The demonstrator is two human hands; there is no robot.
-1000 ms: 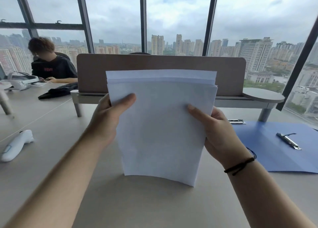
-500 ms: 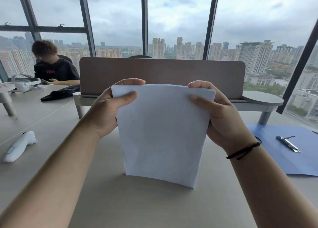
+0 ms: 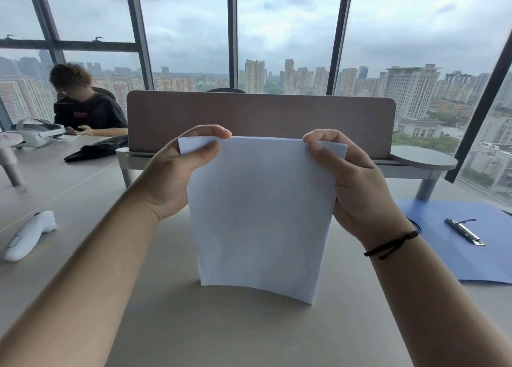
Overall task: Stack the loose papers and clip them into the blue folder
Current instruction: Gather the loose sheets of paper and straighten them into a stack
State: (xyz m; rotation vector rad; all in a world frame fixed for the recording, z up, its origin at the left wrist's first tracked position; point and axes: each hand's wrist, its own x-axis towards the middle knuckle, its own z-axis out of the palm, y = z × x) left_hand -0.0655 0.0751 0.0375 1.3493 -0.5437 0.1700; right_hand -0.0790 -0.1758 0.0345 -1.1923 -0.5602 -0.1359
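Squaring is the step in hand, I judge: the sheets stand upright on the table [image 3: 249, 336] and want tapping until their edges line up. Left to right: the left hand [image 3: 177, 178] is closed on the top left corner of the paper stack [image 3: 260, 217], thumb in front and fingers curled over the upper edge. The stack's bottom edge rests on the table and bows a little. The right hand [image 3: 352, 181] pinches the top right corner the same way.

To do this well, I would loosen both grips enough for the sheets to slide, tap the bottom edge down, then turn the stack and tap a long side too (a tight pinch only locks the misalignment in). The top edge looks fairly even already; whether all the sheets are flush I cannot tell.

Well to the right lies the blue folder [image 3: 443, 244], open flat on the table, with nothing in it but its metal clip [image 3: 464, 231], which lies along the inner face. Whether the clip is raised or pressed down is too small to make out.
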